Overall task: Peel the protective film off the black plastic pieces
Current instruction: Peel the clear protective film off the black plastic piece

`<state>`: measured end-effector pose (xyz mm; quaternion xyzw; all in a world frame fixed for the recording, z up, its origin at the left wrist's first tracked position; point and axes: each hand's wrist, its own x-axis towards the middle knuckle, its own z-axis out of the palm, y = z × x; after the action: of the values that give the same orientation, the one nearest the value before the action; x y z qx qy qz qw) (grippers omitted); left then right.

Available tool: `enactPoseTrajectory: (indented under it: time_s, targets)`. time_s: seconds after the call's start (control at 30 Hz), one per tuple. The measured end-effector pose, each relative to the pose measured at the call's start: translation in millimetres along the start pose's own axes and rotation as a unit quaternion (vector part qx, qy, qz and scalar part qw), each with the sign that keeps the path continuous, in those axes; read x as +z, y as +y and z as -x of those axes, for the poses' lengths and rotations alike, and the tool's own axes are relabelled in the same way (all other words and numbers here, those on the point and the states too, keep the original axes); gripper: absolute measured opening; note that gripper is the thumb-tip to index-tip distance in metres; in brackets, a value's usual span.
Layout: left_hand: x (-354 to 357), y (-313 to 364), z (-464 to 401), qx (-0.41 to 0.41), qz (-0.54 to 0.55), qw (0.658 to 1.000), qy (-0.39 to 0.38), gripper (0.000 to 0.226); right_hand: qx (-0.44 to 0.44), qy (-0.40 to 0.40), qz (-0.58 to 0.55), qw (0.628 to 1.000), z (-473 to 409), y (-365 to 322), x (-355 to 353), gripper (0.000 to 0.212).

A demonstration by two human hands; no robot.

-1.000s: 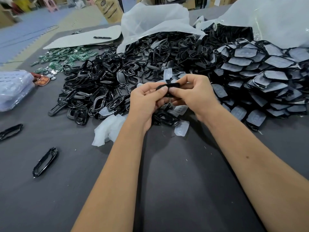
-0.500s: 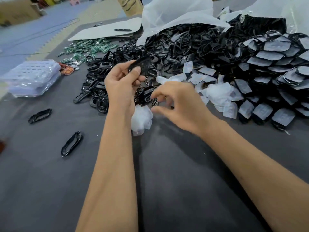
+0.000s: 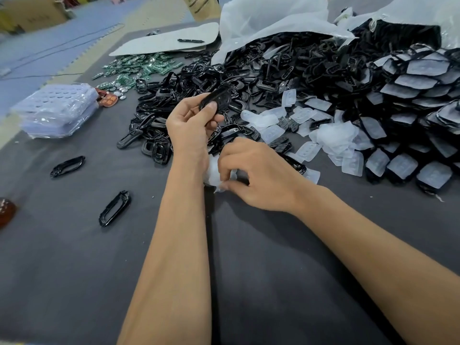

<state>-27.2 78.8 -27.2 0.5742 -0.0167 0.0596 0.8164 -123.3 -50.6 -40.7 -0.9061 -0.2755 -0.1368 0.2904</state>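
My left hand (image 3: 189,125) holds a glossy black plastic piece (image 3: 217,97) pinched between thumb and fingers, raised above the heap. My right hand (image 3: 258,175) is lower, at the table, its fingertips pinching a small clump of whitish peeled film (image 3: 214,170). A big heap of black plastic pieces (image 3: 249,78) spreads behind the hands. Film-covered black pieces (image 3: 418,95) are stacked at the right. Loose peeled films (image 3: 331,138) lie between the hands and that stack.
Two black frames (image 3: 115,208) (image 3: 67,166) lie alone on the grey cloth at the left. Clear plastic trays (image 3: 57,110) sit at the far left, green circuit boards (image 3: 139,68) behind them. White bags (image 3: 271,21) rise at the back.
The hands have parted: my left hand lifted the black piece up and left, my right hand dropped down to the clump of film by the table. The camera turned leftward.
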Motion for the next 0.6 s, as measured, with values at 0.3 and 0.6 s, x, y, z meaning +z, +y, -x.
enactPoseTrajectory:
  time_s: [0.3,0.6]
  targets:
    - [2.9,-1.1,2.1,-0.008,-0.014,1.0,0.0,0.02,0.082,0.073,-0.149,0.983,6.1,5.4,-3.7,0.013]
    - [13.0,-0.4,3.4,0.025,-0.025,0.999,-0.012,0.018,0.153,0.215,-0.127,0.956,9.7,37.1,-31.1,0.018]
